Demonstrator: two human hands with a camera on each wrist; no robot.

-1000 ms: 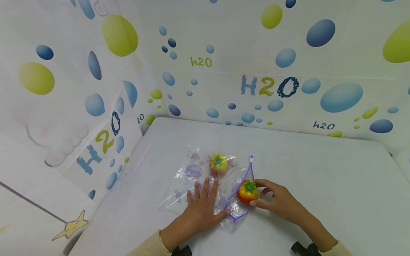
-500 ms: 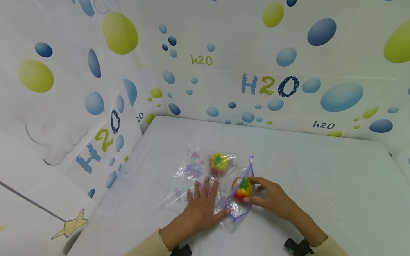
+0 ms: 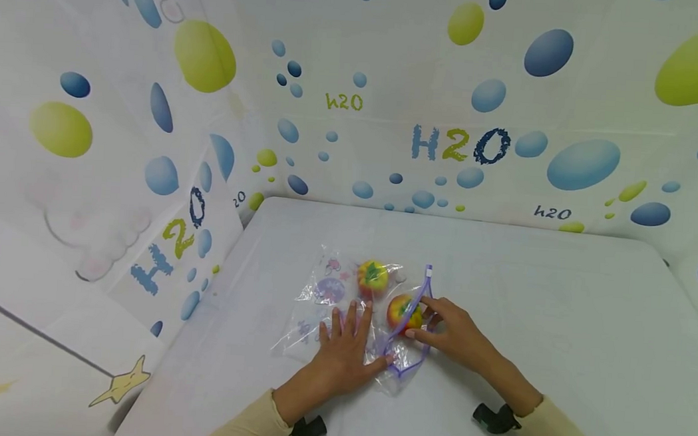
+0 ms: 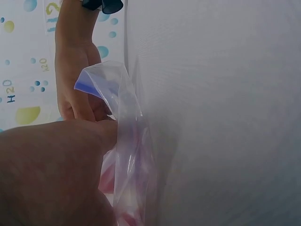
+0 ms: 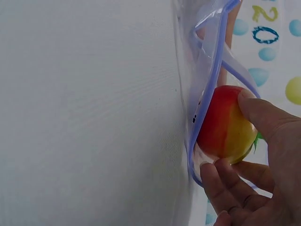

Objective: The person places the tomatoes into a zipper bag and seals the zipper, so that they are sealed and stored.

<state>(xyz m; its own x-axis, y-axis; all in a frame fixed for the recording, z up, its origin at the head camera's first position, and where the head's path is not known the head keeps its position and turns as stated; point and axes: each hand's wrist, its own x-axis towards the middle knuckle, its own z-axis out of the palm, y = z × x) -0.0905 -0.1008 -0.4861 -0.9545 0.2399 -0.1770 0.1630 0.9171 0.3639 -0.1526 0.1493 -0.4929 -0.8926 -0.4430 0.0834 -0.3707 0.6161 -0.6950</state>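
Note:
A clear zip bag point(image 3: 328, 289) with printed pictures and a purple zip edge point(image 3: 426, 283) lies flat, its mouth parted toward the right. My left hand point(image 3: 345, 359) rests on it with spread fingers, the thumb near the mouth. Between thumb and fingertips, my right hand point(image 3: 457, 333) holds a round red-and-yellow fruit point(image 5: 225, 125) with a green leafy top. Most of that fruit point(image 3: 401, 311) shows inside the mouth, behind the purple edge. A similar fruit point(image 3: 372, 278) sits deeper in the bag, beyond the left fingertips. In the left wrist view, the clear plastic point(image 4: 127, 141) stands up beside my thumb.
A white-covered table point(image 3: 547, 310) spreads under everything. Behind and to the left rise white cloth walls point(image 3: 394, 61) with blue and green dots and H2O lettering. Dark wrist cameras point(image 3: 495, 419) sit at both cuffs.
My right hand has moved left, carrying the fruit from the bag's mouth further inside past the purple edge. My left hand has stayed in place on the bag.

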